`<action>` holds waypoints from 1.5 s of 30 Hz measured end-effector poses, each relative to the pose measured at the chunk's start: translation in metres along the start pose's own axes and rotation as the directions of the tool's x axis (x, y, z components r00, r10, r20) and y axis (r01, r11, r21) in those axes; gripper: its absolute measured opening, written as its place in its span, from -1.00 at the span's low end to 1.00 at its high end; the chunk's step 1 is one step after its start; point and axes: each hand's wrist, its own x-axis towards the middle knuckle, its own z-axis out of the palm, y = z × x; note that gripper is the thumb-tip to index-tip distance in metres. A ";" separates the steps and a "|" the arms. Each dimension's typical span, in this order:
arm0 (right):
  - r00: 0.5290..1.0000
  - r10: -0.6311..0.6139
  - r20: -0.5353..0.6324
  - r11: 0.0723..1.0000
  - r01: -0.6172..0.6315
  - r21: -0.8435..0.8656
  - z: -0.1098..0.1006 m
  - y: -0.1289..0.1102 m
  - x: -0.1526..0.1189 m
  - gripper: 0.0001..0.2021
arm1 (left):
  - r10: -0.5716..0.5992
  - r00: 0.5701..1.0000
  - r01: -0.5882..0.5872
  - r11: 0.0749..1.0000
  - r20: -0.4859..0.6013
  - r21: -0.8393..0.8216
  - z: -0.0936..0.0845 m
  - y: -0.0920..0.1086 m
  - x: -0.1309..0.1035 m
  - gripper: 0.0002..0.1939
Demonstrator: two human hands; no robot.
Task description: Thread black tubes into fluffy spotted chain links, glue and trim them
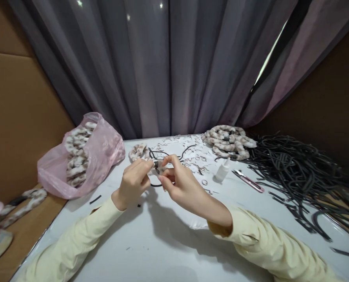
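Note:
My left hand (133,179) is closed, its thumb and fingers wrapped on a furry white-and-brown tube (138,151) whose curved part shows behind it. Close by on the right, my right hand (184,186) pinches at the same piece with thumb and bent fingers. Between the fingertips shows a small dark section (157,166), partly hidden. Behind the fingers, a thin black cord (189,148) curves out over the table; I cannot tell whether it joins the furry tube.
A pink plastic bag (105,150) of furry rings stands left. Paper scraps (189,156) lie behind my hands. To the right are a small white bottle (222,171), a pink utility knife (248,181), more furry rings (229,141) and a heap of black cords (304,168). Curtains hang behind.

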 end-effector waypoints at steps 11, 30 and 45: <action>0.979 -0.066 0.195 0.949 0.121 -0.290 -0.026 -0.011 -0.002 -0.57 | 0.101 0.954 -0.059 0.986 0.281 -0.155 -0.005 0.022 0.016 -0.69; 0.805 -0.035 0.592 0.947 -0.163 0.278 -0.057 0.027 0.031 -0.84 | -0.019 0.943 0.178 0.872 0.331 -0.457 -0.010 0.032 0.012 -0.67; 0.999 0.018 0.031 0.960 -0.009 -0.281 -0.031 -0.009 0.008 -0.81 | -0.711 0.628 0.773 0.524 0.316 -0.358 0.006 0.028 0.015 -0.86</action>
